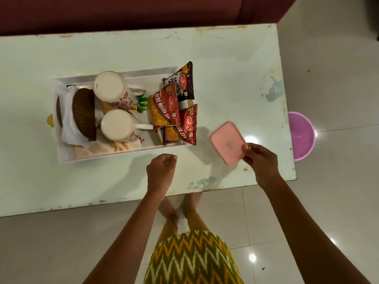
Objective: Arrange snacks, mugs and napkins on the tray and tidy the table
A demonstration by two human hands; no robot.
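Note:
A white tray [123, 153] lies on the table's left half. In it stand two white mugs [111, 88] [117, 125] with red flower print. A brown woven napkin holder [84, 113] with white napkins [68, 128] stands at the tray's left end. Three snack packets [164, 111] [183, 128] [182, 83] lean at its right end. My right hand [259, 158] pinches the near corner of a pink rectangular lid [226, 141], held tilted just right of the tray. My left hand [162, 169] hovers over the table below the tray, fingers curled, holding nothing.
The pale table [235, 78] has worn edges, and its right edge lies close to my right hand. A pink plastic tub [302, 136] sits on the tiled floor right of the table. A dark red sofa [123, 11] runs along the far side.

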